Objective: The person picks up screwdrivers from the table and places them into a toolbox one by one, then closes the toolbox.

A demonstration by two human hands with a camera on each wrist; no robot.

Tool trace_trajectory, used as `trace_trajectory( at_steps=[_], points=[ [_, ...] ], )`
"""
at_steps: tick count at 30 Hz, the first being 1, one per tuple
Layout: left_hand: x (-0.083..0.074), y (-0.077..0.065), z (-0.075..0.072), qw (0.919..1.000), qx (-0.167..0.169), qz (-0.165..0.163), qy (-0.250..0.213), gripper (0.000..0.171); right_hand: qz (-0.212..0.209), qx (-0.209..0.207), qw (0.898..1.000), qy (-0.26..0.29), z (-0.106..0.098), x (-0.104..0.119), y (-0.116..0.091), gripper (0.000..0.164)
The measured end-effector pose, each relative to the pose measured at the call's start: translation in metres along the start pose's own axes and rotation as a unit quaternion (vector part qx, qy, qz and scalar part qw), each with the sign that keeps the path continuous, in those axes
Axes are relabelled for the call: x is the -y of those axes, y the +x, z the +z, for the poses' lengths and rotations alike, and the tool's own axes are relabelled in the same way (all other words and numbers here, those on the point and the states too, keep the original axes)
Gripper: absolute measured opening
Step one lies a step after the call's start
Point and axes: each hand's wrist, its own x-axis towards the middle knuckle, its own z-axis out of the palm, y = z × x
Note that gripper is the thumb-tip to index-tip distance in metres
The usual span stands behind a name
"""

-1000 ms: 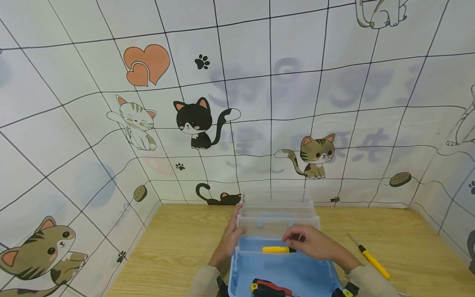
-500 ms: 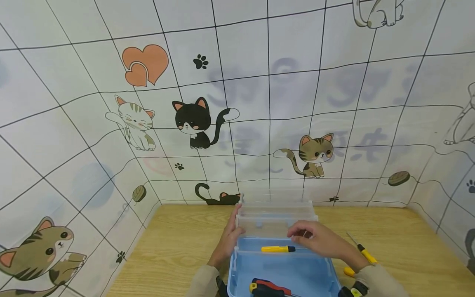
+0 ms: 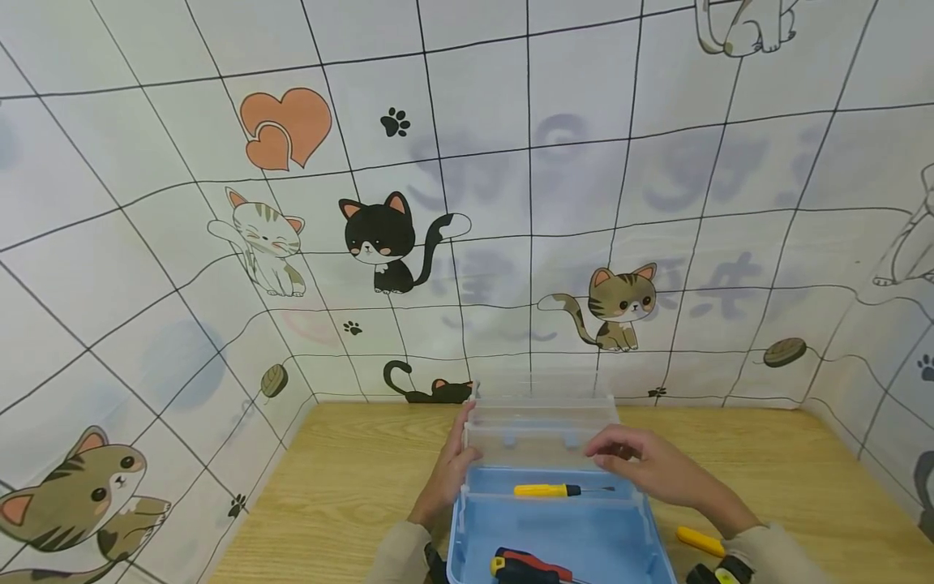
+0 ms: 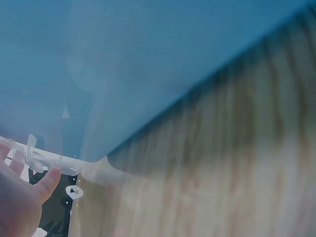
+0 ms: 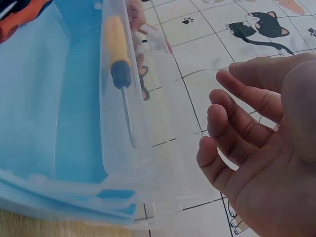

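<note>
A blue toolbox (image 3: 554,531) stands on the table with its clear plastic lid (image 3: 543,446) raised. My left hand (image 3: 445,478) pinches the lid's left edge, thumb in front and fingers behind; part of that hand (image 4: 22,202) shows in the left wrist view. A yellow-handled screwdriver (image 3: 546,490) lies in the clear narrow compartment (image 5: 116,143) along the box's far side, shaft pointing right. To the right of it, my right hand (image 3: 649,464) hovers by the lid's right corner with fingers loosely bent, holding nothing, as the right hand (image 5: 266,133) in the right wrist view confirms.
Red and black screwdriver handles (image 3: 527,565) lie in the box's near part. On the wooden table (image 3: 343,470), a yellow handle (image 3: 699,541) sticks out right of the box, partly under my right forearm. A cat-print cloth wall (image 3: 503,195) rises behind the table.
My right hand has drawn away rightward from the screwdriver in the compartment, baring its shaft. The right forearm now covers most of the tool on the table. The left hand stays put.
</note>
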Motion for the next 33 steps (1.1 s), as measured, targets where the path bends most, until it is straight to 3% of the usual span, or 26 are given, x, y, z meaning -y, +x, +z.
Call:
trace_trajectory(
  at_steps=[3, 10, 14, 23, 33],
  points=[
    [0.001, 0.001, 0.001, 1.0000, -0.005, -0.004, -0.002, 0.076, 0.014, -0.008, 1.000, -0.004, -0.006, 0.000, -0.003, 0.020],
    [0.026, 0.008, 0.001, 0.9997, -0.025, -0.003, 0.006, 0.077, -0.007, -0.030, 0.999, -0.010, -0.021, -0.006, -0.012, 0.019],
    [0.029, 0.009, 0.002, 0.9995, -0.027, -0.007, 0.010, 0.076, 0.002, -0.042, 0.999, -0.007, -0.031, -0.010, -0.019, 0.021],
    [0.030, 0.009, 0.003, 0.9996, -0.026, -0.010, 0.005, 0.077, 0.063, -0.065, 0.996, -0.015, -0.048, -0.031, -0.038, 0.022],
    [0.027, 0.008, 0.003, 0.9997, -0.024, -0.004, 0.004, 0.076, 0.128, -0.082, 0.988, -0.013, -0.052, -0.057, -0.056, 0.028]
  ],
)
